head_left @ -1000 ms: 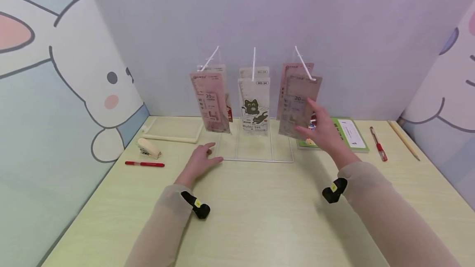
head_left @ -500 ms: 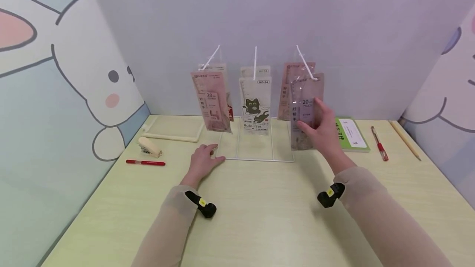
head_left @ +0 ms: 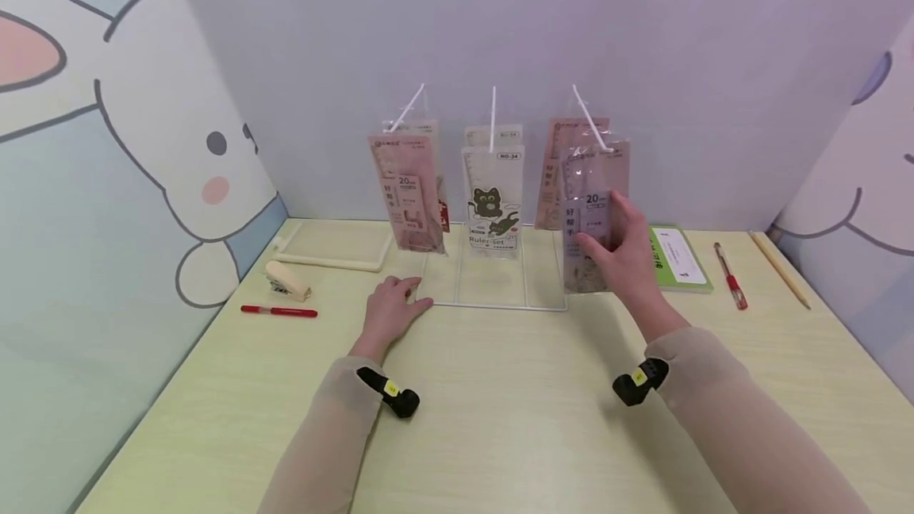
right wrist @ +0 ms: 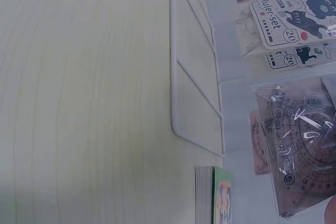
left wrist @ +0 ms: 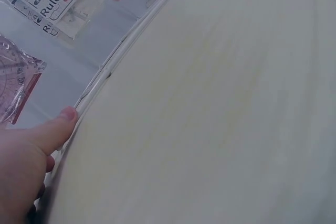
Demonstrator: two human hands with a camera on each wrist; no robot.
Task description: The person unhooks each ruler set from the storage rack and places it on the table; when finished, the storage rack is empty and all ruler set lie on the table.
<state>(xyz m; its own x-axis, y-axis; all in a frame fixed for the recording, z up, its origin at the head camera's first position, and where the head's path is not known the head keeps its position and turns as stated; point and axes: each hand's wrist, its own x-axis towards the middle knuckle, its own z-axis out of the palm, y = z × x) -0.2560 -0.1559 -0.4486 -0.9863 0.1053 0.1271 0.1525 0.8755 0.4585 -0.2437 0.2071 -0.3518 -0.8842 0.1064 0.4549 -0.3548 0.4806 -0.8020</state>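
Note:
My right hand (head_left: pixel 628 248) grips the right edge of a grey see-through ruler set pack (head_left: pixel 587 256), thumb in front. Its top overlaps the tip of the right hook; whether it hangs there I cannot tell. The right wrist view shows the pack's dark protractor (right wrist: pixel 307 140) close up. Behind it hangs a pink ruler set pack (head_left: pixel 555 181). My left hand (head_left: pixel 388 312) holds the front left corner of the white wire rack (head_left: pixel 493 307), its thumb (left wrist: pixel 60 127) along the wire. A white cat ruler set (head_left: pixel 493 197) hangs on the middle hook, a pink pack (head_left: pixel 407 197) on the left.
Back left lies a cream frame (head_left: pixel 332 264), then a stapler (head_left: pixel 287 281) and a red pen (head_left: pixel 278 311). Right of the rack lie a green book (head_left: pixel 678 260), a red-capped pen (head_left: pixel 730 276) and a pencil (head_left: pixel 780 270). Walls with rabbit drawings flank the table.
The right hand has taken hold of the grey pack and drawn it slightly rightward and lower, away from the pink one behind. The left hand stays at the rack corner.

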